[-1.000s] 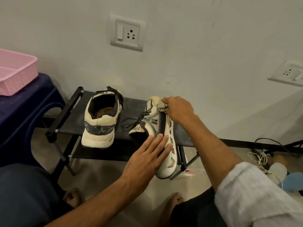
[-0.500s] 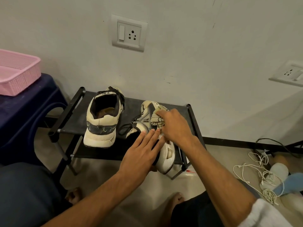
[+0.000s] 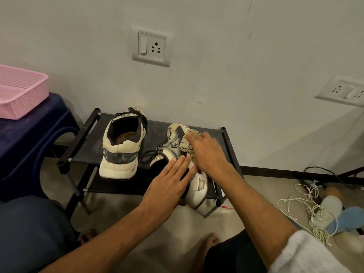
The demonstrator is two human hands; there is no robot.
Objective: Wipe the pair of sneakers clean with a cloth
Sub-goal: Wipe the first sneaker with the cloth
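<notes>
Two sneakers sit on the black rack (image 3: pixel 204 134) at frame centre: the left hand (image 3: pixel 167 186) presses flat-fingered on the tilted right sneaker (image 3: pixel 177 146) while the right hand (image 3: pixel 208 154) clutches the cloth (image 3: pixel 187 146) against it; firm, overlapping strokes advised, left sneaker (image 3: pixel 120 152) pending.

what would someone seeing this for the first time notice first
Two hands at the centre: the right hand grips a crumpled beige cloth against a cream and grey sneaker tipped on its side, while the left hand presses flat on it. The cream twin sneaker stands upright to its left on the low black metal shoe rack by the wall. A pink plastic basket sits far left.
</notes>
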